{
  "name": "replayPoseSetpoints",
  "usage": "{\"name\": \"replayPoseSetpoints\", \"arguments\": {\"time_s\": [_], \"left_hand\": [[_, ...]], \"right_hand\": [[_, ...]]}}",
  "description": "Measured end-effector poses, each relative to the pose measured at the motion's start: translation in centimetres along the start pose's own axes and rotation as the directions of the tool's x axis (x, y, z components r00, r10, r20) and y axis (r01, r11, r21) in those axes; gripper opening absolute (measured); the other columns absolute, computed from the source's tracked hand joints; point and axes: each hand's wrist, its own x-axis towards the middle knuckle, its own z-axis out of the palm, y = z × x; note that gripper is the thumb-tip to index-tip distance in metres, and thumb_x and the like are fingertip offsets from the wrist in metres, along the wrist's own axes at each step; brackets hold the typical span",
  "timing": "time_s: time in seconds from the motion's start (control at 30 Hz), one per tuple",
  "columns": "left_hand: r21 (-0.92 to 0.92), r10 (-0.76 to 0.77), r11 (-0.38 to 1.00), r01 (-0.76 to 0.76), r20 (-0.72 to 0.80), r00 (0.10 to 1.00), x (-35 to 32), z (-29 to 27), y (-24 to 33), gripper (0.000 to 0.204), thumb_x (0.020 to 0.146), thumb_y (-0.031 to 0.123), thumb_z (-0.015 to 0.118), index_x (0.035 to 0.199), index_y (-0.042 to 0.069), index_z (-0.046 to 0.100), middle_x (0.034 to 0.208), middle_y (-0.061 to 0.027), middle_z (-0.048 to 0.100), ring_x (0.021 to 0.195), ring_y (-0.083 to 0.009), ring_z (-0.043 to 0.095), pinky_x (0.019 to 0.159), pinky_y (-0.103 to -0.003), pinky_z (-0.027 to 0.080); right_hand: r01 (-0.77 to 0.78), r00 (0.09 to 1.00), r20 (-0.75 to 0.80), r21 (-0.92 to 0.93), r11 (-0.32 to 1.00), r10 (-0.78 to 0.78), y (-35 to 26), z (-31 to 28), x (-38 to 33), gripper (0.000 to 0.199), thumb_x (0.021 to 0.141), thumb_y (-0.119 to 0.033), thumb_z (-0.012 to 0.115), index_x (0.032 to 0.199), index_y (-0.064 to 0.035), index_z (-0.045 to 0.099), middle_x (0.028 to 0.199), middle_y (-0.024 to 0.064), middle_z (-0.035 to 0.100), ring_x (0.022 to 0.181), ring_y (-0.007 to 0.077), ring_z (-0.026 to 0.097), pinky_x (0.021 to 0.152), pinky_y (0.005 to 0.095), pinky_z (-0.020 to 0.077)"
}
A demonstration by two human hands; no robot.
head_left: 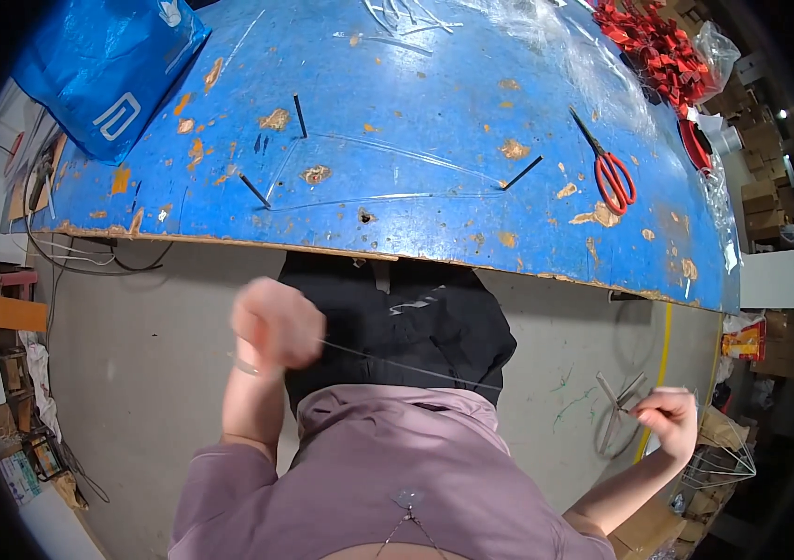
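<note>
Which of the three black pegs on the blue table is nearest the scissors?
The right-hand peg, standing alone to the left of the red-handled scissors. The back-left peg and front-left peg are both nearer the blue bag.

Thin, pale grey strand (406, 364), straight, seemingly taut, running from my left hand (278, 325), sloping down toward my right hand (668, 420), far stretch too faint to follow
</note>
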Motion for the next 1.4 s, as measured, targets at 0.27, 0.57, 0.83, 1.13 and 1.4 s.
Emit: {"name": "replayPoseSetpoints", "arguments": {"time_s": [0.27, 0.57, 0.83, 1.13, 1.4], "left_hand": [[0.188, 0.050, 0.982, 0.017, -0.343, 0.938, -2.2, -4.3, 10.3, 0.031, 0.093, 0.021, 0.036, 0.071, 0.002, 0.047, 0.041, 0.0036, 0.035, 0.030, -0.0063, 0.030, 0.032, -0.022, 0.031], [0.354, 0.192, 0.881, 0.312, -0.873, 0.448, 2.3, -7.9, 13.6, 0.027, 0.091, 0.029, 0.041, 0.086, 0.004, 0.050, 0.053, 0.0042, 0.035, 0.046, -0.0062, 0.035, 0.047, -0.019, 0.036], [0.412, -0.038, -0.897, 0.163, -0.440, 0.897, 4.7, -10.2, 9.6, 0.016, 0.084, 0.021, 0.051, 0.096, 0.010, 0.055, 0.069, -0.0050, 0.050, 0.062, -0.0189, 0.055, 0.055, -0.029, 0.045], [0.594, 0.377, -0.501, 0.629, -0.504, 0.777, 7.3, -7.6, 12.7, 0.020, 0.082, 0.010, 0.052, 0.102, 0.008, 0.056, 0.075, -0.0044, 0.055, 0.064, -0.0120, 0.053, 0.055, -0.024, 0.042], [0.983, -0.137, 0.115, 0.141, -0.125, 0.983, 13.4, 2.2, -8.9, 0.033, 0.070, 0.025, 0.064, 0.089, 0.001, 0.054, 0.082, -0.0116, 0.056, 0.079, -0.0268, 0.055, 0.067, -0.035, 0.045]], "right_hand": [[0.175, 0.975, -0.143, 0.000, 0.985, -0.173, -2.5, 0.2, 11.2, 0.022, 0.076, -0.020, 0.063, 0.068, 0.0013, 0.060, 0.055, -0.0020, 0.047, 0.049, 0.0060, 0.036, 0.044, 0.0219, 0.0258], [0.271, 0.894, -0.309, -0.203, 0.941, -0.324, -5.5, 2.9, 28.4, 0.021, 0.083, -0.019, 0.056, 0.081, 0.0016, 0.060, 0.061, -0.0059, 0.048, 0.054, 0.0021, 0.037, 0.048, 0.0199, 0.0273], [-0.082, 0.925, -0.365, -0.469, 0.879, -0.108, 4.1, 0.6, 31.5, 0.034, 0.073, -0.028, 0.064, 0.069, 0.0055, 0.059, 0.052, 0.0096, 0.052, 0.052, 0.0093, 0.047, 0.050, 0.0275, 0.0381], [-0.335, 0.869, -0.443, -0.193, 0.922, 0.223, 8.8, -0.3, 11.1, 0.023, 0.075, -0.018, 0.065, 0.067, 0.0020, 0.058, 0.054, -0.0045, 0.044, 0.053, 0.0043, 0.035, 0.046, 0.0218, 0.0283], [-0.596, 0.708, -0.327, 0.199, 0.778, 0.626, 8.5, 6.4, -6.3, 0.019, 0.076, -0.017, 0.064, 0.069, 0.0004, 0.061, 0.054, -0.0058, 0.046, 0.050, 0.0035, 0.038, 0.045, 0.0205, 0.0283]]}}
